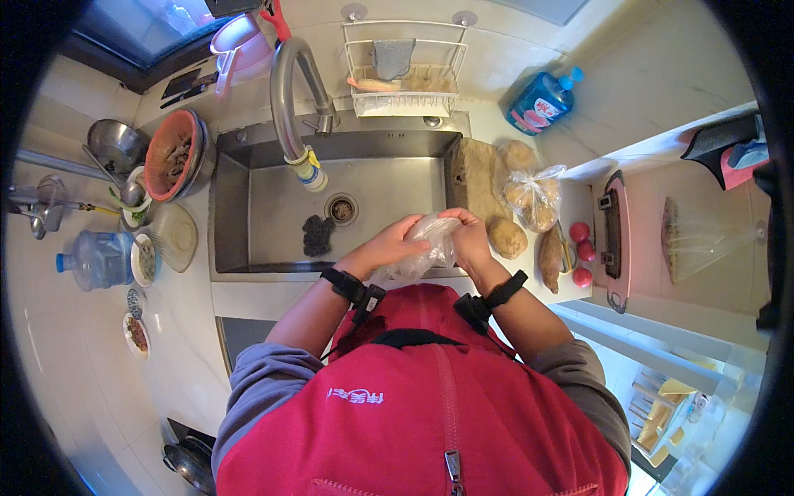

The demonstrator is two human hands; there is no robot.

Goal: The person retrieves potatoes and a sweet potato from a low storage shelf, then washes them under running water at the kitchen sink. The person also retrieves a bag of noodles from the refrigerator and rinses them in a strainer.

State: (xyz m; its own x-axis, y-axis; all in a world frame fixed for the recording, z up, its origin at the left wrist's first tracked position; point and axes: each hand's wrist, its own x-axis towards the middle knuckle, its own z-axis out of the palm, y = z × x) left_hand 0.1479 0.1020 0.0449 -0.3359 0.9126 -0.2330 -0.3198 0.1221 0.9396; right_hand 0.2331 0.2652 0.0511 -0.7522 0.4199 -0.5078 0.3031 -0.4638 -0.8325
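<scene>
Both hands are over the front right part of the stainless steel sink [384, 180], holding a crumpled clear plastic bag [428, 245]. My left hand [391, 245] grips its left side, with the thumb lying across the film. At the bag's upper right, my right hand [468, 239] pinches the edge between thumb and fingers. I cannot tell whether anything is inside. Just right of my right hand lies a loose potato [508, 238]. Beyond it stands a knotted clear bag of potatoes [533, 192], beside a wooden cutting board [474, 180] at the sink's edge.
A curved faucet [285, 99] reaches over the sink, where a dark scouring pad [317, 235] lies by the drain [341, 209]. To the right are a brown root vegetable [550, 260], red round items [585, 250] and a blue soap bottle [541, 102]. An orange basin [173, 155] stands left.
</scene>
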